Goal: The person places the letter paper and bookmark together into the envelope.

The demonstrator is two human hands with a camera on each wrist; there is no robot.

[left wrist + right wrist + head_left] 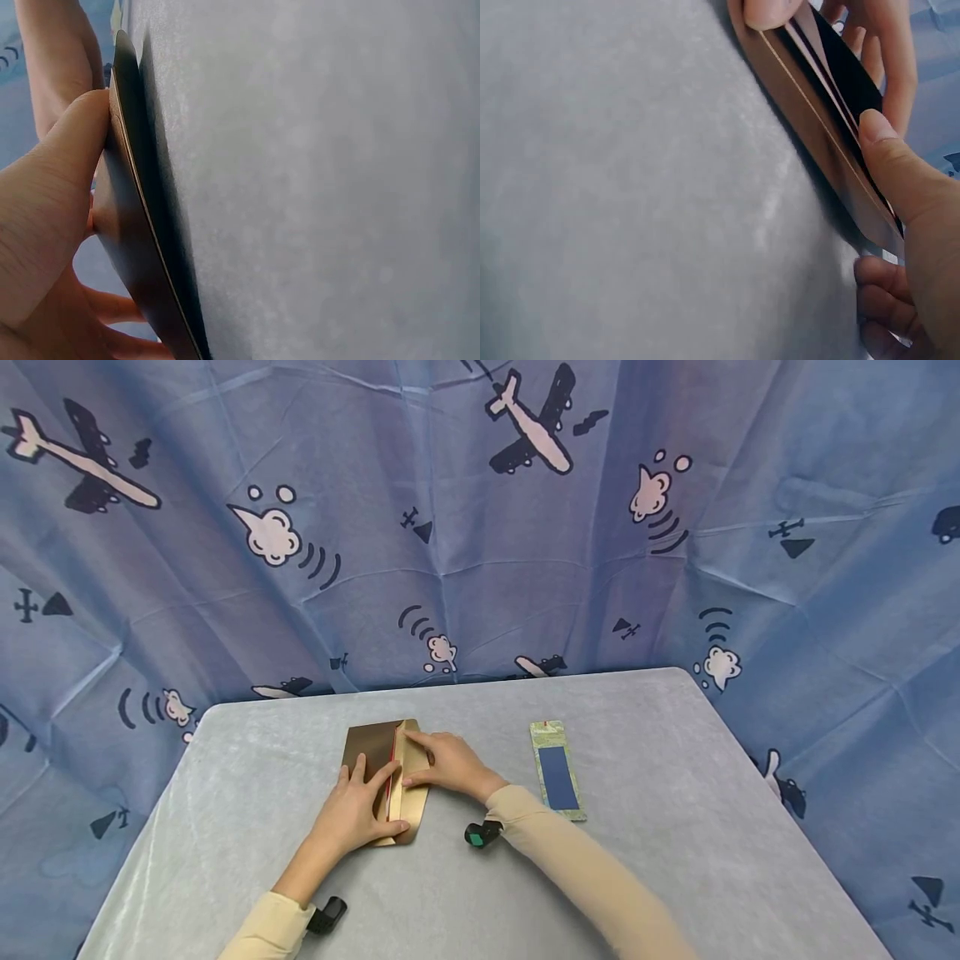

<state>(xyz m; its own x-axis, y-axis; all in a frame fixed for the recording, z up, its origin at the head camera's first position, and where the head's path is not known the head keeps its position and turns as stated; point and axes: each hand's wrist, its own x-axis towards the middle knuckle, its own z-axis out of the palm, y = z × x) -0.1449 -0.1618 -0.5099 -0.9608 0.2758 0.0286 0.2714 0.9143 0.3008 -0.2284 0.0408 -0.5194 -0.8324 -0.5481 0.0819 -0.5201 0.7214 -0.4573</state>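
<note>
Head view: gold folder (365, 745) handled at the bench (712, 827)

A little left of centre, near the far side of the bench, the folder is shown with a gold flap (400, 785) running along it and a red strip (394, 749) exposed beside the flap. It is covered in part by the left grip (352, 810), whose fingers are spread over the surface, the thumb laid toward the near end. The flap's side is held by the right grip (453, 764), with thumb and index finger placed apart. Well to the right, a green-and-blue packet (558, 777) is laid flat. Beyond, a blue curtain (465, 527) is printed with aeroplanes.

In the left wrist view, the left thumb (79, 131) is pressed against the folder's edge, under which a dark shadow is cast on the bench.

In the right wrist view, the right thumb (900, 161) is set on the folder's layered edge, and the other fingers (885, 300) are seen curled below its corner. The exact contact of these fingers cannot be told.
</note>
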